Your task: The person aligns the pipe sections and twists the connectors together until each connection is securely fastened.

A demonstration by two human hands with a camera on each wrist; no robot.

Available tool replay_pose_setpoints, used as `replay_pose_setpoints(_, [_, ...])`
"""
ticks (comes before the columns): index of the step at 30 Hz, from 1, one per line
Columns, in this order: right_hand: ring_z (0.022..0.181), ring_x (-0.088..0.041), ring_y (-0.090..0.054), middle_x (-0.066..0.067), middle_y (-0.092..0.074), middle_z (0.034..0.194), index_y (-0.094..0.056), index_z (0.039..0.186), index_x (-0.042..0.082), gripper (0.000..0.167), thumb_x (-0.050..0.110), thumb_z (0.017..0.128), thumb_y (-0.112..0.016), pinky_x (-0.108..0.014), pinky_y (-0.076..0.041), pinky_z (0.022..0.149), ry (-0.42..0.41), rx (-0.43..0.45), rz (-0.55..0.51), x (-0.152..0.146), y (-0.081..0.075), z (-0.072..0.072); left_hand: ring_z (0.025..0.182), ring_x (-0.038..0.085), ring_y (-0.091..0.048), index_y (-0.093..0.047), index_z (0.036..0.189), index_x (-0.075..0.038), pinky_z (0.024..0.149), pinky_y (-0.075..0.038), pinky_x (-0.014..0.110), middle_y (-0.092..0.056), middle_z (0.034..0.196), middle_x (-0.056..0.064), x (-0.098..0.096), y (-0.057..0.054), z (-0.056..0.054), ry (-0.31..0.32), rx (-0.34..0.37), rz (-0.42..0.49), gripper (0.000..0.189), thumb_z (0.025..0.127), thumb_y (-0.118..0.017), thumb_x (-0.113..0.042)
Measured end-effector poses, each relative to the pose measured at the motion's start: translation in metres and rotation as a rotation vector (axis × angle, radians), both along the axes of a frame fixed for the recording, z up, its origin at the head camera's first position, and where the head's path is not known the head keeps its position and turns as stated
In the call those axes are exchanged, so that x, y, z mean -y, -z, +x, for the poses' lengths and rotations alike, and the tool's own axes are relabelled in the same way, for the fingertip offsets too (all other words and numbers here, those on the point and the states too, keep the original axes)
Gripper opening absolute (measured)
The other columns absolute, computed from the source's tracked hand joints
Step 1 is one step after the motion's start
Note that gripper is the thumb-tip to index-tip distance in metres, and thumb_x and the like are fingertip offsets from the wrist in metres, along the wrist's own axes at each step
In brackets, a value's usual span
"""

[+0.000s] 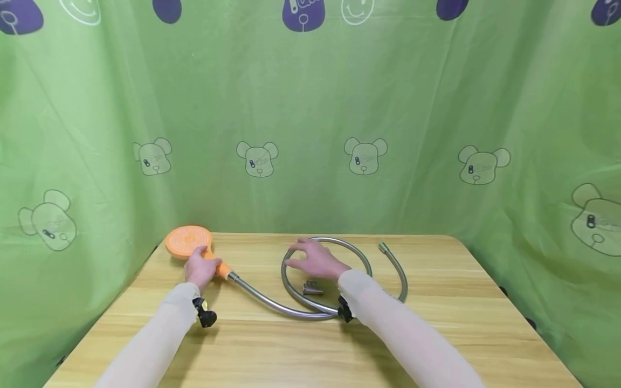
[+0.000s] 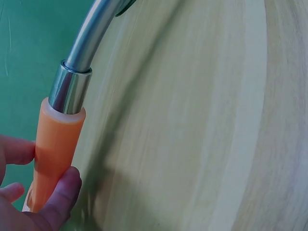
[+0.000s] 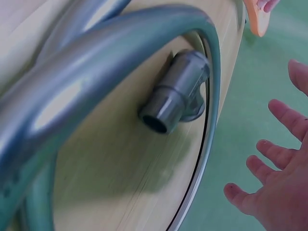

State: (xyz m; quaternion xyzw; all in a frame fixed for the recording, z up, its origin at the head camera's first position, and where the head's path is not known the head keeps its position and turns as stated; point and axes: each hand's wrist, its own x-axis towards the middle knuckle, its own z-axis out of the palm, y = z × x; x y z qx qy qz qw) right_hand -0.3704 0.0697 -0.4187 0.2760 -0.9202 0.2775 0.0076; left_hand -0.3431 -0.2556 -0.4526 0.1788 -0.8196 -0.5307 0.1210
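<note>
An orange shower head (image 1: 188,242) lies at the table's far left, its face upward. My left hand (image 1: 201,269) grips its handle (image 2: 57,149), thumb on one side and fingers on the other. A silver shower hose (image 1: 271,303) joins the handle's end and coils into a loop mid-table; its free end (image 1: 384,248) lies at the right. Over the loop hovers my right hand (image 1: 317,260), fingers spread and holding nothing in the right wrist view. Inside the loop sits a small grey fitting (image 3: 173,94) with a round opening, probably a shower bracket.
The wooden table (image 1: 271,353) runs back to a green curtain (image 1: 310,199) printed with bear faces, which hangs behind and on both sides. Dark wrist cameras (image 1: 206,314) are strapped to both wrists, close above the table.
</note>
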Motion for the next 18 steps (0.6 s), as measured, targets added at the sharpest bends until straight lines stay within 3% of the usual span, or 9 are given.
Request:
replay_pose_setpoints(7, [0.146,-0.042,-0.033,-0.016,-0.039,0.159,-0.071,0.124,0.024,0.036,0.044,0.096,-0.065,-0.07,-0.025,0.115,0.005,0.023,-0.045,-0.01,-0.002,0.0,0.062,0.011,-0.061,-0.032,0.152,0.003,0.064,-0.062,0.029,-0.045,0.139,0.035,0.004,0.005,0.002,0.006,0.027,0.03,0.076,0.086,-0.069,-0.005])
replay_pose_setpoints(14, [0.147,-0.04,-0.033,-0.013,-0.039,0.159,-0.07,0.127,0.016,0.041,0.043,0.096,-0.064,-0.062,-0.023,0.121,0.05,0.052,-0.044,-0.019,-0.001,-0.004,0.064,0.012,-0.062,-0.03,0.152,0.004,0.066,-0.063,0.031,-0.044,0.14,0.036,0.004,0.004,0.0,0.028,0.026,0.041,0.077,0.086,-0.07,-0.006])
replay_pose_setpoints(18, [0.146,-0.041,-0.034,-0.016,-0.04,0.158,-0.071,0.125,0.015,0.042,0.045,0.096,-0.065,-0.061,-0.025,0.121,0.058,0.039,-0.049,-0.022,-0.001,-0.007,0.077,0.024,-0.068,-0.033,0.15,0.005,0.074,-0.063,0.036,-0.045,0.139,0.036,0.005,0.006,0.0,0.012,0.031,0.005,0.077,0.085,-0.072,-0.01])
